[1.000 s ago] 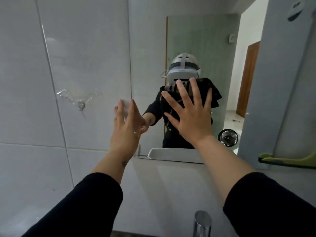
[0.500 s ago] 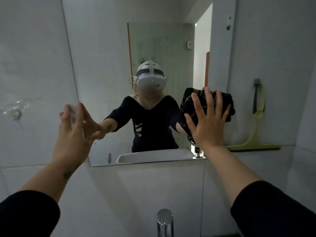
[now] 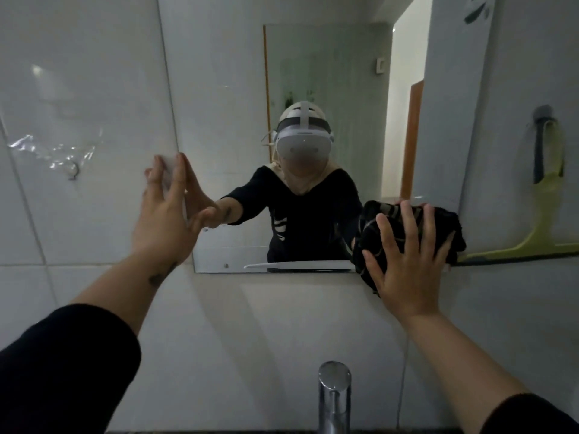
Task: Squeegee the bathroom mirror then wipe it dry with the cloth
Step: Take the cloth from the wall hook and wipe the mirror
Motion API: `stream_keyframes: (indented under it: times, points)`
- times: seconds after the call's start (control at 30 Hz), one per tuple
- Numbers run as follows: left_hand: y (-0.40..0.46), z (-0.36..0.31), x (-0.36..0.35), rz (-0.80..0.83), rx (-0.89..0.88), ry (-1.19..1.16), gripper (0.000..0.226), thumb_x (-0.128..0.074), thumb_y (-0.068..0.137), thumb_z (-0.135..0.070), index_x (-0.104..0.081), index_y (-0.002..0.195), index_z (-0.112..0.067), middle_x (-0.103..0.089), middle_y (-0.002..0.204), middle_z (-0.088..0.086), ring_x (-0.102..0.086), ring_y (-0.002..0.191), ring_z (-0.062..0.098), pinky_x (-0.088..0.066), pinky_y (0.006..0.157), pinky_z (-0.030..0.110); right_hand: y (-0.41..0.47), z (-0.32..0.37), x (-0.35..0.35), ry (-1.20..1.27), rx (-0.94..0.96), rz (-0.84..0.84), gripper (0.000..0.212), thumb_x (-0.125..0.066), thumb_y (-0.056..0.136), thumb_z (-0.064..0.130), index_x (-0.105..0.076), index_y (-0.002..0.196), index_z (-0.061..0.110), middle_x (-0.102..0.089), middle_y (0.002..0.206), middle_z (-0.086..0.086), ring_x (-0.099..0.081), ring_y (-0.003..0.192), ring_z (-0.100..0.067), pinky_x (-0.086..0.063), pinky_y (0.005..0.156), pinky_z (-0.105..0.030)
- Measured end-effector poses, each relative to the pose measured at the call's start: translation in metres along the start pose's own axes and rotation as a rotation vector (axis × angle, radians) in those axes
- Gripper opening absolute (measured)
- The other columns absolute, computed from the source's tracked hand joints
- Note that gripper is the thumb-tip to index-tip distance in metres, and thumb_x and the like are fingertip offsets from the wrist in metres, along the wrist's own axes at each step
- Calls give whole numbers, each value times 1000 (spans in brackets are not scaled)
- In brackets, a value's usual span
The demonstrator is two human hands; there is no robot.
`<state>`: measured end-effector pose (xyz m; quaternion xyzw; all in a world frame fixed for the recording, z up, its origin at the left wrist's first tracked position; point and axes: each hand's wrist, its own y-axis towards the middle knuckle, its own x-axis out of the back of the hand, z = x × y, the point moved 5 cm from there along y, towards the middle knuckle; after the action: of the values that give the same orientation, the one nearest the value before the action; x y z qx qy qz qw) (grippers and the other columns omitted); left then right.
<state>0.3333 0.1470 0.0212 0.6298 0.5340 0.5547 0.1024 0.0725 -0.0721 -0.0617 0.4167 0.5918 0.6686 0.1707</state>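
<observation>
- Mirror (image 3: 313, 73), a frameless rectangular glass pane, was fixed to the pale tiled wall (image 3: 78, 89) above a chrome tap (image 3: 334, 393)
- Dark folded cloth with pale line patterning (image 3: 391, 227) was pressed flat against the glass at the mirror's lower right corner, partly overhanging the bottom edge onto the tile
- Right hand (image 3: 407, 270) lay open on the cloth, its fingers (image 3: 387, 233) spread apart and pushing it against the glass, not curled around it
- Left hand (image 3: 166, 214) rested at the mirror's left edge, fingers straight and held loosely together, with the thumb touching the glass; it gripped nothing
- Yellow-green squeegee with a dark blade (image 3: 532, 245) hung from a grey hook (image 3: 543, 112) on the wall just right of the mirror, its blade end lowest and close to the cloth
- Both forearms wore black sleeves (image 3: 62, 371)
</observation>
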Motion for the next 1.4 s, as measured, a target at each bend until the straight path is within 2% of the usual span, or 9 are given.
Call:
stream_keyframes:
  times: [0.37, 0.5, 0.63, 0.73, 1.0, 1.17, 1.27, 1.33, 1.4]
  points:
    - [0, 3, 5, 42, -47, 4, 89, -53, 91, -44, 17, 145, -41, 22, 159, -4, 10, 147, 21, -18, 116, 43, 47, 138, 11, 51, 251, 8, 63, -35, 94, 56, -11, 150, 36, -26, 156, -10, -18, 143, -40, -16, 105, -70]
    - [-11, 19, 6, 54, -126, 3, 78, -48, 95, -38, 10, 147, -42, 18, 159, -9, -1, 148, 19, -37, 106, 41, 59, 184, 12, 83, 336, 39, 61, -32, 95, 55, -12, 150, 36, -23, 157, -9, -17, 144, -39, -14, 106, -70]
    - [-43, 52, -6, 45, -79, -69, 73, -50, 95, -25, -3, 150, -36, 5, 159, -13, -20, 144, 17, -46, 98, 39, 53, 216, 8, 128, 383, 49, 61, -34, 95, 55, -12, 149, 36, -23, 157, -8, -16, 144, -38, -9, 108, -67]
    - [-68, 77, -13, 42, -1, -117, 69, -50, 95, -21, -10, 150, -31, -4, 159, -11, -19, 144, 13, -38, 100, 31, 36, 243, 0, 125, 558, 68, 60, -39, 95, 51, -18, 150, 35, -26, 156, -7, -18, 144, -37, -10, 108, -65]
    - [-77, 111, 19, 81, 170, -213, 48, -46, 98, -25, -32, 144, -28, -47, 140, -4, -43, 129, 14, -30, 97, 23, 13, 289, 0, 378, 950, 71, 61, -61, 88, 13, -40, 142, 29, -56, 136, 1, -43, 134, -31, -24, 112, -59]
    - [-73, 117, 51, 108, 307, -504, 30, -39, 101, -22, -56, 123, -32, -60, 125, -7, -53, 117, 10, -37, 94, 22, 43, 320, 39, 898, 714, 358, 45, -47, 94, 19, -48, 137, 31, -52, 141, 6, -38, 137, -31, -15, 111, -65]
    - [-63, 115, 81, 58, 429, -790, 26, -36, 101, -32, -59, 114, -32, -62, 114, -15, -54, 108, -3, -40, 98, 31, 68, 334, 58, 1285, 407, 644, 48, -52, 95, 14, -46, 136, 39, -46, 143, 15, -20, 145, -20, 5, 115, -50]
    - [-56, 114, 98, 59, 456, -884, 25, -35, 101, -36, -56, 110, -26, -59, 108, -21, -49, 103, -10, -39, 94, 25, 85, 341, 72, 1493, 289, 697, 47, -55, 93, 8, -51, 132, 34, -52, 136, 16, -32, 138, -4, -2, 118, -34]
    - [-51, 114, 111, 63, 467, -872, 22, -36, 101, -31, -52, 108, -17, -58, 100, -14, -53, 93, -3, -42, 77, 12, 102, 343, 84, 1639, 204, 739, 41, -56, 91, 1, -61, 126, 23, -60, 124, 13, -50, 119, 7, -26, 112, -16]
